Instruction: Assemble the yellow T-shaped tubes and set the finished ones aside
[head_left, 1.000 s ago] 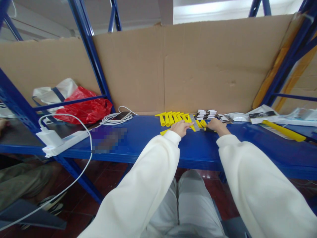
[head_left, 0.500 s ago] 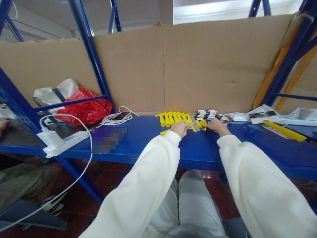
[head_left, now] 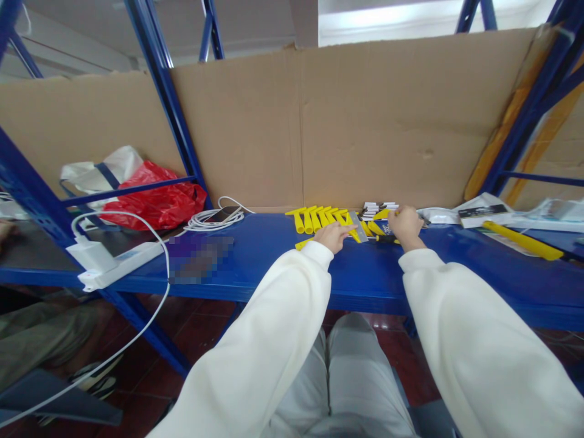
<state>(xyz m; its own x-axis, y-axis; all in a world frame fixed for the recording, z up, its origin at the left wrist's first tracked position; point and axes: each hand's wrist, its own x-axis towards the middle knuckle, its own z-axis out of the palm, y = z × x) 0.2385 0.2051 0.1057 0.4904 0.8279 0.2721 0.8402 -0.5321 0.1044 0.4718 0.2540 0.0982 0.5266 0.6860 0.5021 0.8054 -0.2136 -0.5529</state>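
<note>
Several yellow T-shaped handles [head_left: 309, 224] lie side by side in a row on the blue tabletop. At the right end of that row is a yellow scraper with a flat grey blade [head_left: 359, 227]. My left hand [head_left: 332, 236] is closed at this scraper, its index finger along it. Farther right, my right hand [head_left: 406, 227] is raised slightly, fingers pinched on a small yellow piece [head_left: 382, 214]. Below it lies a black-and-yellow tool [head_left: 387, 239], partly hidden by the hand. More yellow pieces [head_left: 375, 228] rest between my hands.
Black-and-white packets [head_left: 370, 210] are stacked behind my hands. A long yellow tool [head_left: 524, 240] lies at the right. On the left are a coiled white cable [head_left: 214, 220], a power strip [head_left: 123, 264] and a red bag [head_left: 157, 194]. A cardboard wall [head_left: 365, 121] stands behind.
My right hand has moved up and slightly right from the black-and-yellow tool, with a small yellow piece now at its fingertips. My left hand has stayed in place.
</note>
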